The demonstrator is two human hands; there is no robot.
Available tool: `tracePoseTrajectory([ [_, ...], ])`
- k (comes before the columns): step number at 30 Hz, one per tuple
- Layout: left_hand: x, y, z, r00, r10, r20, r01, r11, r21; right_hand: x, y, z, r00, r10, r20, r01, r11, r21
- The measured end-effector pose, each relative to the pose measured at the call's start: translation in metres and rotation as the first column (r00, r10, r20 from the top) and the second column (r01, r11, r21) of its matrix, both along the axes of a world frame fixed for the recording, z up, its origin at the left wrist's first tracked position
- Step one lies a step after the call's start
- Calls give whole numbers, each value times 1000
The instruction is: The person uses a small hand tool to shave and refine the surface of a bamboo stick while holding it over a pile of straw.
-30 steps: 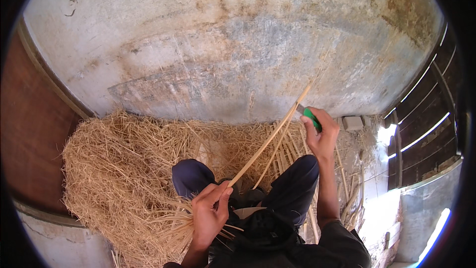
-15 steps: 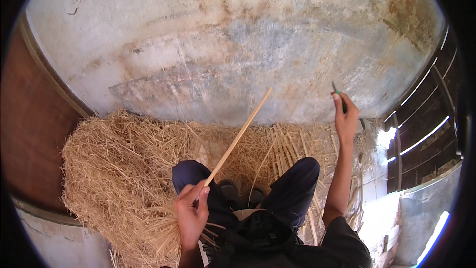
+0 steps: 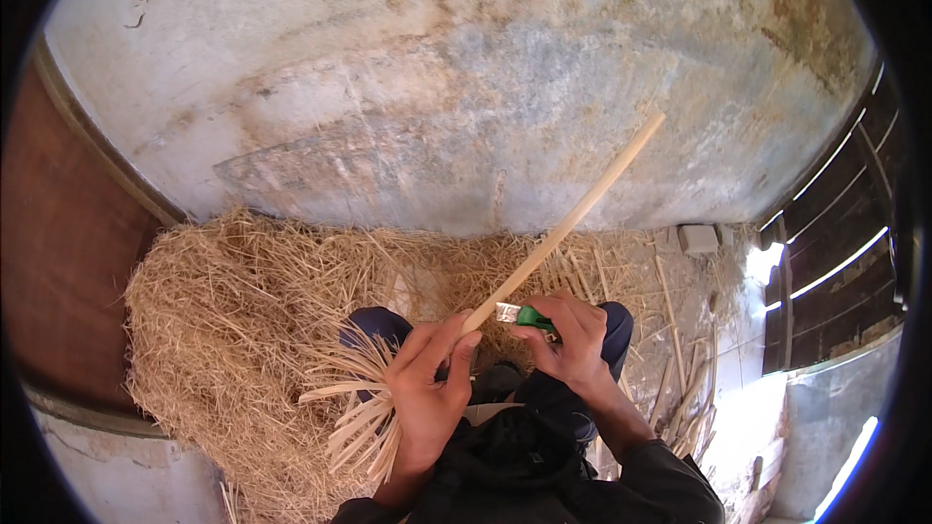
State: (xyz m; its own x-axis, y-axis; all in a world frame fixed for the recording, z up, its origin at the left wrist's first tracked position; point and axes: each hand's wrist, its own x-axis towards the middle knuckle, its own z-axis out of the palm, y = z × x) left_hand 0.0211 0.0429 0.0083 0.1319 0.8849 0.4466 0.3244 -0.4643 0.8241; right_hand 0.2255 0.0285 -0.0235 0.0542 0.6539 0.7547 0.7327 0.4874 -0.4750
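My left hand (image 3: 429, 388) is closed around a long pale strip (image 3: 582, 209), which looks like split bamboo and slants up to the right. Behind that hand, a bundle of thin pale slivers (image 3: 357, 403) fans out to the left; whether it is joined to the strip is hidden by the fingers. My right hand (image 3: 573, 340) grips a green-handled knife (image 3: 536, 318). Its short, bright blade lies against or very close to the strip, just above my left fingers.
A large heap of straw-like shavings (image 3: 243, 330) covers the floor to the left. Loose strips (image 3: 689, 388) lie at the right, near a grey block (image 3: 697, 239). A stained wall (image 3: 466, 97) rises ahead, and a slatted dark panel (image 3: 835, 243) stands at the right.
My right hand has come down and left with the knife, from far out at the right to the strip. My left hand has moved right, and the strip's tip now reaches farther up and right.
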Motion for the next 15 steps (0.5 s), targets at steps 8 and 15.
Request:
tracePoseTrajectory([
  [8,11,-4,7,999,-15,-29,15,1000,-8,-3,2,1,999,4,52,-4,1000,5],
  [15,12,-3,5,999,13,-32,-11,999,47,-3,2,3,998,-29,63,29,1000,-4],
])
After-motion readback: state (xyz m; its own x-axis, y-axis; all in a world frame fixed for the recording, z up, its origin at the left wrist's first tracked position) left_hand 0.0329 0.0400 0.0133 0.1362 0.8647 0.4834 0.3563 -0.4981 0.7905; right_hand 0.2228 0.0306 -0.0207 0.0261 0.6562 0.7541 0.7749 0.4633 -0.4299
